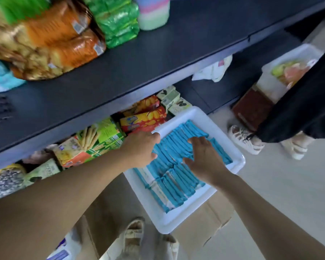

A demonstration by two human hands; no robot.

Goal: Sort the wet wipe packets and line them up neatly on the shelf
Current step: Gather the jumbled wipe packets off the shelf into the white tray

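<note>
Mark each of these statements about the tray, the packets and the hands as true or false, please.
1. The blue packets lie in a white tray. True.
2. The tray stands on the top shelf. False: it sits low, on a cardboard box in front of the shelves.
3. Both hands are at the packets. True: the left hand is at their left edge, the right hand rests on top.
4. The right hand lifts one packet high above the tray. False: it lies on the packets.
5. A second white tray is at upper right. True.
</note>
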